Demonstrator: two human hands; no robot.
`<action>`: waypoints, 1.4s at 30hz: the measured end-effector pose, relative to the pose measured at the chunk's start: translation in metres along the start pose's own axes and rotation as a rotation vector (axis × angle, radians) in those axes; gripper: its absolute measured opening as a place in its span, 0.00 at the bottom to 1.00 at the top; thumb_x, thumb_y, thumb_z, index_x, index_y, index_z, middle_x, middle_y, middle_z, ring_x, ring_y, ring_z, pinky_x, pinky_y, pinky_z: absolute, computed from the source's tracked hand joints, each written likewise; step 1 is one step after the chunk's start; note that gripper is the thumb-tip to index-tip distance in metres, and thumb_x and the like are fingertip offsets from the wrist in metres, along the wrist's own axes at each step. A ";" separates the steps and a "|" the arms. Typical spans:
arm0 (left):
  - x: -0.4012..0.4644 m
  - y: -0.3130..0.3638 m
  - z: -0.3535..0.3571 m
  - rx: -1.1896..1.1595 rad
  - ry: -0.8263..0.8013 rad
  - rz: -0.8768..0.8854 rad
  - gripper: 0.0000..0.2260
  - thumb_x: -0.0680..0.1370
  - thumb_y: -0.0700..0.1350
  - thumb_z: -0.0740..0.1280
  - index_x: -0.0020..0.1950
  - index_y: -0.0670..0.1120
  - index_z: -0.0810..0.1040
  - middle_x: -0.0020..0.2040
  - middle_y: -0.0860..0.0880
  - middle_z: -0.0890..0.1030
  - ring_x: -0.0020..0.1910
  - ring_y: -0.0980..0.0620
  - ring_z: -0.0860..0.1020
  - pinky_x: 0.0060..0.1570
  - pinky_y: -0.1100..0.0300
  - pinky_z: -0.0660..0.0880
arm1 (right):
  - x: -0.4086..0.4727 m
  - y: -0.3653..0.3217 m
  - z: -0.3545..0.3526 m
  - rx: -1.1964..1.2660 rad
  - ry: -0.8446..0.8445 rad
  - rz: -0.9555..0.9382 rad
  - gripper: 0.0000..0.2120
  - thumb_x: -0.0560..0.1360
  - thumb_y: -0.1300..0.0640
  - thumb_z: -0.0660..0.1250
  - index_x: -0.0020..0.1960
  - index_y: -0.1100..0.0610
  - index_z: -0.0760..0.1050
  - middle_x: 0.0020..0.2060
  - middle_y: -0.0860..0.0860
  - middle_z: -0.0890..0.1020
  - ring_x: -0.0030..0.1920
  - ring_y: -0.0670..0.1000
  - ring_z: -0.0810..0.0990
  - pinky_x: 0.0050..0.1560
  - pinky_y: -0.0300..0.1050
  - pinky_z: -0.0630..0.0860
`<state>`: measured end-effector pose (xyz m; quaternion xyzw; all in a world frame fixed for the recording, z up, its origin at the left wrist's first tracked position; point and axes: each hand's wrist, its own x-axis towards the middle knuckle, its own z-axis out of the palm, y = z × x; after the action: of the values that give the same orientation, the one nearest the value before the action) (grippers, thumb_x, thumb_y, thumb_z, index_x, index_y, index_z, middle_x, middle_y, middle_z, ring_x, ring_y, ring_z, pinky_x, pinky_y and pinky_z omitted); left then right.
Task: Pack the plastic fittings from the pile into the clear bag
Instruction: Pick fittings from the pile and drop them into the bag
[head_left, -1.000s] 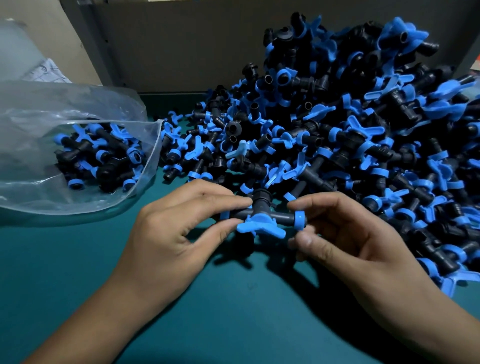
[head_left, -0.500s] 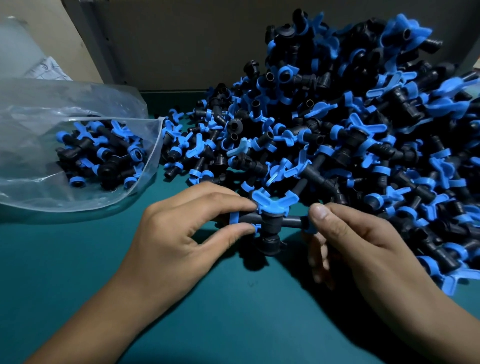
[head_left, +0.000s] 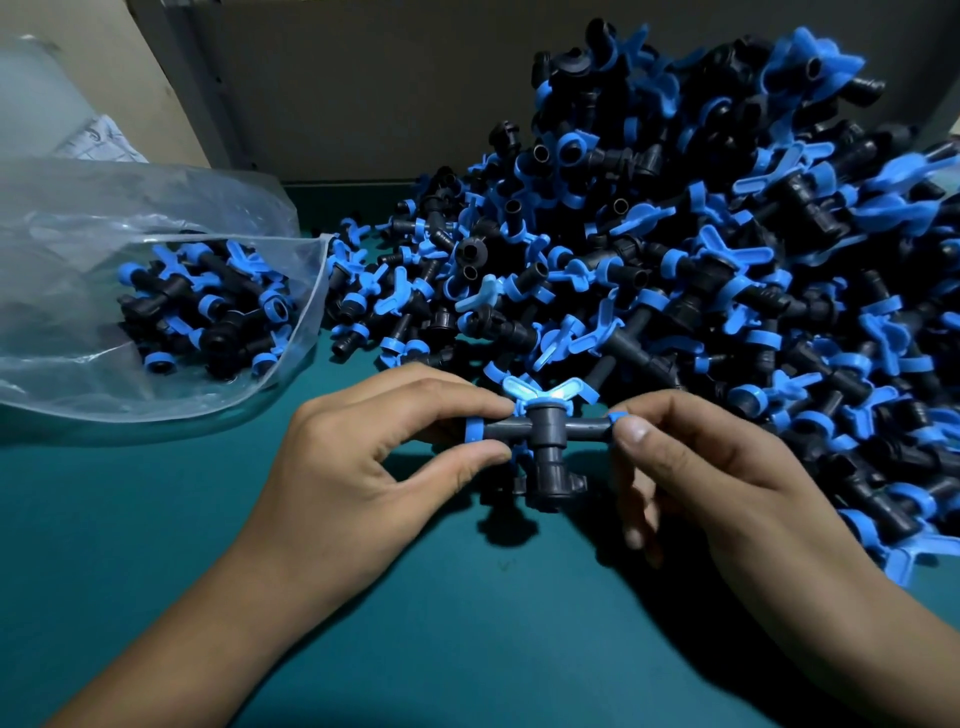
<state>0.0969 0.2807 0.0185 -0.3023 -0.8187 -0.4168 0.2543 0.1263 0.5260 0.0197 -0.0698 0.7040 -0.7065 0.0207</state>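
One black fitting (head_left: 545, 441) with a blue wing handle on top and blue end rings is held level just above the green table, in front of the pile. My left hand (head_left: 374, 467) pinches its left end between thumb and forefinger. My right hand (head_left: 696, 467) pinches its right end the same way. The big pile of black and blue fittings (head_left: 701, 249) fills the right and back of the view. The clear bag (head_left: 104, 249) lies on its side at the left, mouth facing the pile, with several fittings inside.
The green table (head_left: 415, 623) runs toward me under both forearms. A grey wall panel (head_left: 363, 78) stands behind the pile. A crumpled white sheet (head_left: 98, 140) shows behind the bag at the far left.
The fitting has been rolled between both hands: its blue wing handle went from the near side to the top, and its black stub now points down toward me.
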 end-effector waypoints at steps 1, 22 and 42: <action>0.000 0.000 0.000 -0.016 -0.001 -0.009 0.10 0.75 0.44 0.78 0.55 0.49 0.86 0.51 0.56 0.85 0.52 0.53 0.84 0.53 0.63 0.78 | -0.001 -0.001 -0.001 -0.027 -0.001 0.003 0.13 0.78 0.46 0.67 0.43 0.55 0.80 0.33 0.55 0.78 0.31 0.54 0.78 0.30 0.42 0.74; 0.000 0.006 0.002 -0.248 -0.027 -0.163 0.10 0.72 0.42 0.78 0.53 0.48 0.86 0.50 0.53 0.86 0.47 0.52 0.85 0.50 0.68 0.78 | -0.003 0.006 -0.003 -0.066 -0.065 -0.112 0.10 0.79 0.48 0.75 0.56 0.52 0.81 0.39 0.63 0.78 0.32 0.56 0.81 0.34 0.47 0.78; 0.001 0.006 0.002 -0.240 -0.030 -0.158 0.10 0.73 0.43 0.78 0.53 0.51 0.86 0.50 0.54 0.86 0.48 0.52 0.85 0.52 0.67 0.78 | -0.002 0.003 0.000 -0.009 -0.119 -0.073 0.11 0.74 0.54 0.76 0.54 0.53 0.80 0.38 0.62 0.78 0.31 0.56 0.78 0.30 0.47 0.74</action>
<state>0.1002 0.2848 0.0209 -0.2711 -0.7880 -0.5257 0.1706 0.1279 0.5258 0.0168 -0.1373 0.7016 -0.6982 0.0362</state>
